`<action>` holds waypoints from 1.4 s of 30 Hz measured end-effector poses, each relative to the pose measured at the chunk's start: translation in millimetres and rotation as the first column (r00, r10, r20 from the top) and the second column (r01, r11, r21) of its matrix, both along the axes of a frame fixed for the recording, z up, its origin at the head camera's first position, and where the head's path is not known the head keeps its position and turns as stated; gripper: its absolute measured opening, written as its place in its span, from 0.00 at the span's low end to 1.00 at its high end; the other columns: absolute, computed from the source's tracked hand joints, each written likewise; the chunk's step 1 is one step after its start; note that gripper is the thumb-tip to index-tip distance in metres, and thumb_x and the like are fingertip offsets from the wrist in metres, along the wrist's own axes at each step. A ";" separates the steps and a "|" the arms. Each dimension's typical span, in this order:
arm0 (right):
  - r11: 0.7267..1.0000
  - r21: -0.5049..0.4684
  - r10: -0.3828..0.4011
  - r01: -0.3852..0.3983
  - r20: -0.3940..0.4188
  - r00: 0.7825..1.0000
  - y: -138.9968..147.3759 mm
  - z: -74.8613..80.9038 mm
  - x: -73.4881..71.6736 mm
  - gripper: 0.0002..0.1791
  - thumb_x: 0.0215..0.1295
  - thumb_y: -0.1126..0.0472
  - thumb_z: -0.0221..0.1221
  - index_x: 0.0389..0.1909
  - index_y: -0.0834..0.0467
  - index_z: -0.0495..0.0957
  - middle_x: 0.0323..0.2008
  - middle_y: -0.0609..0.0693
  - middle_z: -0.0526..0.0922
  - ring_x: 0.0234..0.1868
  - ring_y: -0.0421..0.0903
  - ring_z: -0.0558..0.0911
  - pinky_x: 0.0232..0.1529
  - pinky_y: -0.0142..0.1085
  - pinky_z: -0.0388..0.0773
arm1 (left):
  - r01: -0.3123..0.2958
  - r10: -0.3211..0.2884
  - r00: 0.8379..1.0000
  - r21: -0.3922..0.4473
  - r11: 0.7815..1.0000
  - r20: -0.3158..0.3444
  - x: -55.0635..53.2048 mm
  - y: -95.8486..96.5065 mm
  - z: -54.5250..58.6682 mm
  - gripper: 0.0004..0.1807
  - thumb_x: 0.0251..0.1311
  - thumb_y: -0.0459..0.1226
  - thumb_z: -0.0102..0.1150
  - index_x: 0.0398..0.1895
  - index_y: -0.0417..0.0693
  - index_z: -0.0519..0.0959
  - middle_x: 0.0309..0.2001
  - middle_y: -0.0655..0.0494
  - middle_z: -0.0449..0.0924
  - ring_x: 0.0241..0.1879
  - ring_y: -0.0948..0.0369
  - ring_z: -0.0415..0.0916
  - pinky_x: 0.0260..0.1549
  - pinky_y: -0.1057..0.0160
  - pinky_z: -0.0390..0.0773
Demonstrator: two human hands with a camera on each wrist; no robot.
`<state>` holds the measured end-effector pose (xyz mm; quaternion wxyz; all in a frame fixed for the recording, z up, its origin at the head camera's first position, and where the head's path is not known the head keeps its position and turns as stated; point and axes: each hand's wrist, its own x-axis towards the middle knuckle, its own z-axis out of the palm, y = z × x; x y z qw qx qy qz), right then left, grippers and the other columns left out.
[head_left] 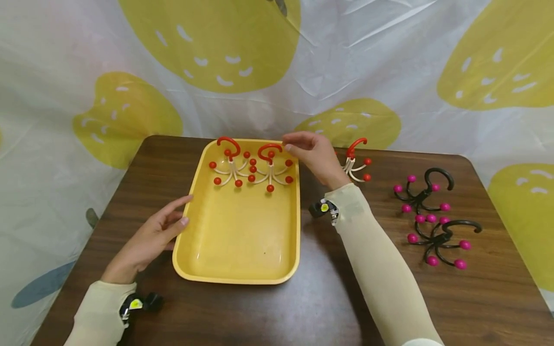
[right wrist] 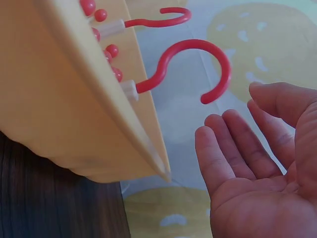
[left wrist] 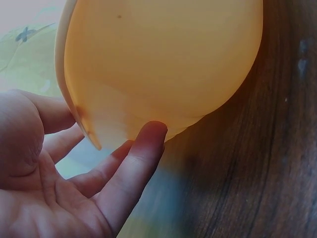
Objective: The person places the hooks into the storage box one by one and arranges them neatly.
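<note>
Red hook (right wrist: 198,64) lies just beyond your empty right hand (head_left: 312,156).
Fingers loose, nothing held; left hand (head_left: 149,238) open against the yellow tray (head_left: 233,250).

Two black pink-tipped hooks (head_left: 426,192) (head_left: 441,240) — strawberry-print cloth (head_left: 259,57) behind.

Tray (head_left: 242,240) sits mid-table (head_left: 303,307). Two hook racks (head_left: 253,166) lie in its far end. A third rack (head_left: 357,163) lies right of it; two more (head_left: 433,216) farther right.
</note>
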<state>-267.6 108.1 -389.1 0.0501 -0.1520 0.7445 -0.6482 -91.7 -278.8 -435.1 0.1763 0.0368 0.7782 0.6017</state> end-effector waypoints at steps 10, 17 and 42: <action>0.999 -0.024 -0.025 0.023 -0.059 0.998 17.8 9.7 13.7 0.18 0.70 0.66 0.68 0.59 0.65 0.84 0.55 0.60 0.89 0.55 0.48 0.88 0.55 0.32 0.85 | -0.004 0.004 1.000 -0.011 1.000 0.003 1.5 -0.6 -0.3 0.35 0.82 0.45 0.52 0.86 0.58 0.53 0.69 0.27 0.68 0.53 0.53 0.85 0.42 0.49 0.90; 0.998 -0.035 -0.053 0.050 -0.111 0.992 34.0 18.8 23.7 0.17 0.69 0.65 0.70 0.57 0.63 0.86 0.51 0.52 0.91 0.52 0.42 0.89 0.55 0.31 0.84 | -0.003 0.003 1.000 -0.011 1.000 0.003 1.1 -0.4 -0.3 0.35 0.82 0.45 0.52 0.86 0.58 0.53 0.69 0.27 0.68 0.53 0.52 0.84 0.42 0.48 0.90; 0.983 -0.152 -0.130 0.102 -0.184 0.974 85.2 32.0 32.2 0.16 0.68 0.69 0.69 0.55 0.68 0.85 0.46 0.46 0.92 0.51 0.42 0.89 0.47 0.27 0.85 | -0.003 0.003 1.000 -0.017 1.000 0.003 -0.4 -1.8 -0.8 0.36 0.82 0.45 0.52 0.86 0.57 0.53 0.69 0.27 0.68 0.53 0.52 0.85 0.42 0.49 0.90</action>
